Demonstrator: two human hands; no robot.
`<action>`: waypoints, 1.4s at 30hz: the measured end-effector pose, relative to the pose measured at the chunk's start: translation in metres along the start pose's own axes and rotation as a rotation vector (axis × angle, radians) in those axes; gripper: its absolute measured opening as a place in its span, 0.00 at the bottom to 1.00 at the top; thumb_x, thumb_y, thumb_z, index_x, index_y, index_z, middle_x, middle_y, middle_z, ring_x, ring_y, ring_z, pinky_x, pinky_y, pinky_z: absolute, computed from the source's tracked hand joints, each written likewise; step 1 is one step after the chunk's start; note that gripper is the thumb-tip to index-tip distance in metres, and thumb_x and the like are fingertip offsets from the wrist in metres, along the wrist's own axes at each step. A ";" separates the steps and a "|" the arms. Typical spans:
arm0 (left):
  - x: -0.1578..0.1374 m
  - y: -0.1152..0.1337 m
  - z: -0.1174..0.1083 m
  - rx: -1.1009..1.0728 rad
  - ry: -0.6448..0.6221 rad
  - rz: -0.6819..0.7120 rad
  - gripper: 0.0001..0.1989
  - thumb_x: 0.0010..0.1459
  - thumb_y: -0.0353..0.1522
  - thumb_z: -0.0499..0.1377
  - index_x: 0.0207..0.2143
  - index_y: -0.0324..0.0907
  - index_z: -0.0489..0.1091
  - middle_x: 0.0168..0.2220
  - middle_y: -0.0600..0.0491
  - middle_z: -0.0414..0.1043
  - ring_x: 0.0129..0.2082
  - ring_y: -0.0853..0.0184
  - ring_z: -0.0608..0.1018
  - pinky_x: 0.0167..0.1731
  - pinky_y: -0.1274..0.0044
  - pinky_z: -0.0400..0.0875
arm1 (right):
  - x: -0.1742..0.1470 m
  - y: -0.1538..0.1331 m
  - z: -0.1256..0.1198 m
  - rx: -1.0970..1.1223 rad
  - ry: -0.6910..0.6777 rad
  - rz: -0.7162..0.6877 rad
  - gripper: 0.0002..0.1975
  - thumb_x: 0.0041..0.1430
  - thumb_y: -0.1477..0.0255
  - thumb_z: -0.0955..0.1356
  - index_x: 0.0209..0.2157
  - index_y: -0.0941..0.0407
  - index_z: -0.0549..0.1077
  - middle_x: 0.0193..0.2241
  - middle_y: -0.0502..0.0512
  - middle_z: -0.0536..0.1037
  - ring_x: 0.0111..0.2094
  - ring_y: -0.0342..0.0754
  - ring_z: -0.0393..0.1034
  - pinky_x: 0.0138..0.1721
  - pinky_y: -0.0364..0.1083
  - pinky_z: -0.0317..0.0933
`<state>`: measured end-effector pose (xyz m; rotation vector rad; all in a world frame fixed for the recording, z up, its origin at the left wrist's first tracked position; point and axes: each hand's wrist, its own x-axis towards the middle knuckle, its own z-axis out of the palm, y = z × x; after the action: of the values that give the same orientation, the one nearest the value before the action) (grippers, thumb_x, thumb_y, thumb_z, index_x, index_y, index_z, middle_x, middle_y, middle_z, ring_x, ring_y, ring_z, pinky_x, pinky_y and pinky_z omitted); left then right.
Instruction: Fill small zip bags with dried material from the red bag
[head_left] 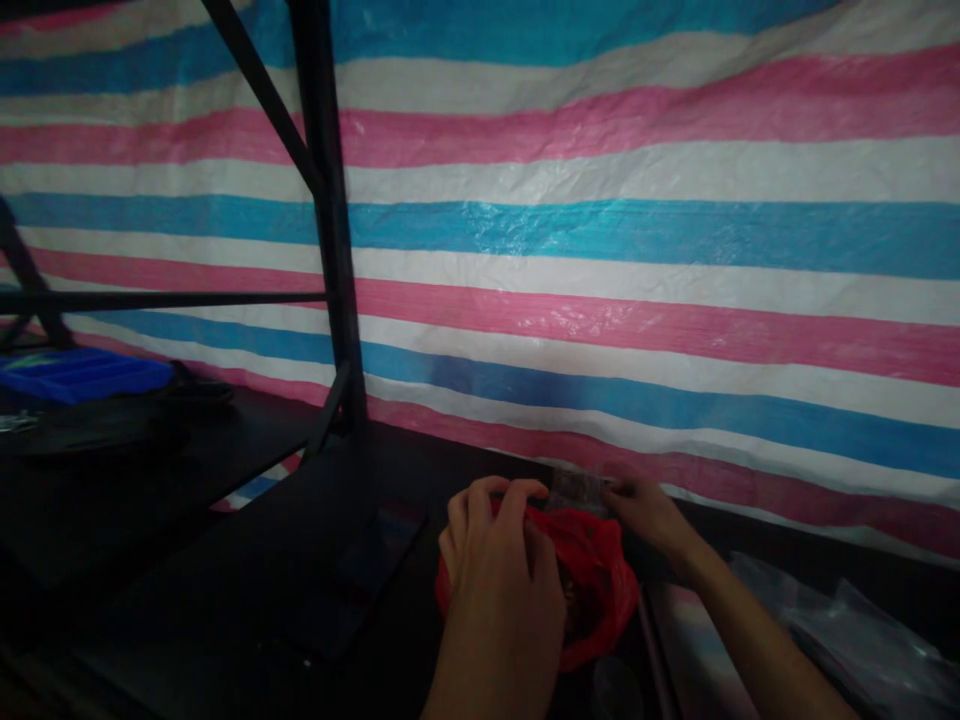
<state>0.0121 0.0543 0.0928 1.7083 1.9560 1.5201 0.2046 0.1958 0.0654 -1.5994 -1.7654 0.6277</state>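
A crumpled red plastic bag stands on the dark table with its mouth open, and small brownish contents show dimly inside. My left hand is closed over the bag's left rim, fingers curled. Just behind the bag, my right hand pinches the right edge of a small clear plastic packet. The packet's left end lies close to my left fingertips; whether they touch it I cannot tell. A small clear round cup or lid sits in front of the red bag.
A dark phone-like slab lies left of the bag. Clear plastic bags lie at right, beside a pale shiny flat surface. A black metal frame post rises at left. Beyond it is a blue tray. Striped sheeting hangs behind.
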 end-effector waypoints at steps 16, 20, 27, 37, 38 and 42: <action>-0.001 0.035 -0.013 -0.912 -0.406 -0.300 0.13 0.59 0.43 0.66 0.33 0.44 0.73 0.32 0.55 0.79 0.28 0.70 0.79 0.29 0.81 0.71 | -0.129 -0.115 -0.014 0.617 0.169 -0.130 0.06 0.43 0.71 0.72 0.23 0.52 0.70 0.20 0.45 0.72 0.22 0.43 0.65 0.21 0.39 0.60; 0.005 0.028 -0.016 -0.898 -0.476 -0.306 0.14 0.58 0.44 0.67 0.34 0.44 0.74 0.29 0.57 0.76 0.26 0.71 0.76 0.26 0.81 0.69 | -0.129 -0.111 -0.010 0.668 0.101 -0.111 0.09 0.44 0.74 0.73 0.25 0.52 0.69 0.20 0.43 0.70 0.22 0.42 0.63 0.21 0.38 0.60; 0.007 0.011 -0.017 -0.990 -0.556 -0.275 0.19 0.59 0.49 0.67 0.30 0.44 0.71 0.24 0.62 0.65 0.23 0.76 0.66 0.24 0.84 0.61 | -0.128 -0.103 -0.007 0.969 -0.103 -0.059 0.16 0.44 0.72 0.78 0.32 0.51 0.71 0.22 0.43 0.76 0.23 0.43 0.71 0.25 0.40 0.66; 0.000 0.019 -0.018 -0.588 -0.473 -0.243 0.17 0.62 0.48 0.59 0.29 0.46 0.68 0.27 0.57 0.70 0.27 0.68 0.71 0.26 0.79 0.66 | -0.122 -0.096 -0.003 0.731 0.329 -0.014 0.14 0.45 0.68 0.76 0.35 0.51 0.72 0.20 0.41 0.68 0.22 0.44 0.64 0.23 0.41 0.58; 0.000 0.019 -0.018 -0.533 -0.437 -0.230 0.16 0.61 0.47 0.59 0.28 0.46 0.67 0.26 0.57 0.70 0.26 0.68 0.71 0.25 0.79 0.65 | -0.122 -0.097 -0.006 0.692 0.314 -0.009 0.14 0.46 0.66 0.75 0.35 0.51 0.72 0.21 0.42 0.69 0.22 0.45 0.65 0.23 0.42 0.59; 0.006 0.017 -0.021 -0.640 -0.251 -0.259 0.15 0.59 0.46 0.61 0.28 0.46 0.68 0.25 0.58 0.70 0.24 0.69 0.72 0.25 0.79 0.68 | -0.122 -0.095 -0.010 0.689 0.111 0.028 0.23 0.51 0.52 0.74 0.42 0.51 0.74 0.29 0.51 0.79 0.29 0.52 0.75 0.29 0.47 0.69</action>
<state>0.0072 0.0438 0.1181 1.2441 1.3045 1.5187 0.1520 0.0616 0.1225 -1.1476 -1.2467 1.0057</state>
